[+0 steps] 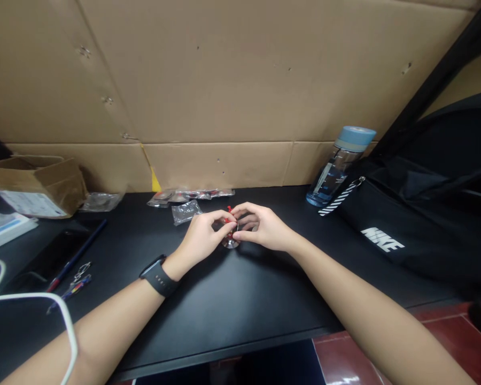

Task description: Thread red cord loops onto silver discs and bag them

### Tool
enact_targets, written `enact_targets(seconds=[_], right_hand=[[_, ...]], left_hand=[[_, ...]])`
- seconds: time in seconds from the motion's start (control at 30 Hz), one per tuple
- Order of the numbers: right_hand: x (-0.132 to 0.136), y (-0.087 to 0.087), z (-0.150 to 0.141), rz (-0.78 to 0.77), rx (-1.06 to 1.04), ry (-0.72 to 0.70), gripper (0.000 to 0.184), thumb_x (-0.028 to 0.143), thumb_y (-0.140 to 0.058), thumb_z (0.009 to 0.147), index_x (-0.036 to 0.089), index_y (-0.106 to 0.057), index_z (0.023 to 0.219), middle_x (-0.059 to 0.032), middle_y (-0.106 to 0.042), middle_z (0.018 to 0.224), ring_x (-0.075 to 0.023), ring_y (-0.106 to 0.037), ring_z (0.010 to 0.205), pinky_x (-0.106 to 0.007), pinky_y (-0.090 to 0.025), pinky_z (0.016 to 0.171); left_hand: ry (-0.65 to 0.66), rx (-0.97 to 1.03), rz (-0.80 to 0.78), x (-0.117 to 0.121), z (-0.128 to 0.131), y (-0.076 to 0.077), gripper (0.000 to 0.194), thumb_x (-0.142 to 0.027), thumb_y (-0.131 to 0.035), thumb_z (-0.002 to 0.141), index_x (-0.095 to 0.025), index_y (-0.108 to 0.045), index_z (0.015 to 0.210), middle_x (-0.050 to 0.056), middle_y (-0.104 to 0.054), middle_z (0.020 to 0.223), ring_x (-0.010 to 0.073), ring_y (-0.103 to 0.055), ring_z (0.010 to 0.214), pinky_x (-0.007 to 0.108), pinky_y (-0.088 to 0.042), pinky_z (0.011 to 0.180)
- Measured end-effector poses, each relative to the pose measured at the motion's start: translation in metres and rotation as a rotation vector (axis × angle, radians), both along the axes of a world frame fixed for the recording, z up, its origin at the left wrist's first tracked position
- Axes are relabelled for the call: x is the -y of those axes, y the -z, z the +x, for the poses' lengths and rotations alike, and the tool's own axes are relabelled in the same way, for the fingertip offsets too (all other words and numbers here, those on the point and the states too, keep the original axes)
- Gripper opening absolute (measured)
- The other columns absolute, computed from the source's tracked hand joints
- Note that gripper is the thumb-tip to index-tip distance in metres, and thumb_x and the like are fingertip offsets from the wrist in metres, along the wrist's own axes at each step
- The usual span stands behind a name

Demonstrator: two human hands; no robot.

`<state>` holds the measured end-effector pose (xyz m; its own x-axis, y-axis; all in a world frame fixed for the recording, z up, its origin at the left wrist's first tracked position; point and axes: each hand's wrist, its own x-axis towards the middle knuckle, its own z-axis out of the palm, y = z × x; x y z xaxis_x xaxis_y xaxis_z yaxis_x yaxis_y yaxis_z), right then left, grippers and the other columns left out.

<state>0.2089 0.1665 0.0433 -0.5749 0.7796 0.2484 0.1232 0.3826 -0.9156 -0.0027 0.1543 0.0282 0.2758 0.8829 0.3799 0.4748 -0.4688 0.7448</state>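
Between my two hands, at the middle of the black table, stands a small red ornament on a round silver base (230, 244). Its red top (229, 209) shows above my fingers, while most of its body is hidden behind them. My left hand (204, 233), with a black watch at the wrist, pinches at the ornament's left side with thumb and forefinger. From the right, my right hand (264, 227) curls its fingers and thumb around the other side, by a thin pale line. Exactly what each fingertip grips is too small to make out.
Clear plastic packets (186, 212) lie behind my hands. A water bottle (336, 171) and a black Nike bag (404, 224) stand at right. To the left are a cardboard box (40, 182), a phone (44, 262), a pen (80, 251), a keychain (78, 280) and a white cable (66, 315).
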Motion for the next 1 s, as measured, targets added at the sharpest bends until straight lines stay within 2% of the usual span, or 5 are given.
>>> enact_targets(seconds=[0.17,0.33,0.6,0.73,1.0], right_hand=[[-0.0039,0.0048,-0.0011,-0.086,-0.137,0.039,0.057,0.028,-0.089,0.073,0.022,-0.06,0.121,-0.0075,-0.067,0.118,-0.0199,-0.074,0.095,-0.037,-0.063,0.087],[-0.0076,0.0081,-0.0007,-0.093,-0.224,0.089,0.062,0.029,-0.092,0.069,0.025,-0.06,0.121,-0.0062,-0.067,0.117,-0.0192,-0.074,0.095,-0.039,-0.063,0.09],[-0.0083,0.0099,-0.0004,-0.111,-0.197,0.056,0.057,0.029,-0.092,0.071,0.024,-0.062,0.119,-0.0082,-0.067,0.124,-0.0198,-0.072,0.099,-0.038,-0.063,0.089],[-0.0076,0.0089,-0.0009,-0.113,-0.194,0.057,0.056,0.028,-0.091,0.071,0.023,-0.062,0.119,-0.0082,-0.067,0.122,-0.0203,-0.072,0.099,-0.038,-0.063,0.089],[-0.0065,0.0083,-0.0015,-0.081,-0.178,0.072,0.056,0.031,-0.092,0.071,0.022,-0.063,0.117,-0.0087,-0.069,0.118,-0.021,-0.072,0.098,-0.038,-0.062,0.088]], left_hand=[[0.051,0.163,-0.111,-0.0013,0.0012,0.0019,0.019,-0.037,-0.072,0.089,-0.02,-0.078,0.095,0.002,-0.079,0.082,0.0182,-0.073,0.069,0.026,-0.056,0.066],[0.061,0.166,-0.09,-0.0016,0.0003,0.0019,0.018,-0.034,-0.074,0.087,-0.02,-0.08,0.095,0.004,-0.081,0.087,0.0192,-0.074,0.072,0.026,-0.058,0.068],[0.123,0.263,-0.197,-0.0026,0.0024,0.003,0.02,-0.034,-0.076,0.085,-0.016,-0.078,0.092,0.005,-0.079,0.078,0.0172,-0.071,0.061,0.025,-0.057,0.059],[0.135,0.316,-0.199,-0.0043,0.0033,0.0052,0.022,-0.034,-0.078,0.083,-0.015,-0.074,0.094,0.006,-0.079,0.081,0.0173,-0.072,0.063,0.026,-0.058,0.062],[0.163,0.182,-0.135,-0.0037,-0.0007,0.0033,0.016,-0.033,-0.073,0.089,-0.018,-0.075,0.088,0.002,-0.078,0.077,0.0153,-0.071,0.064,0.024,-0.055,0.064]])
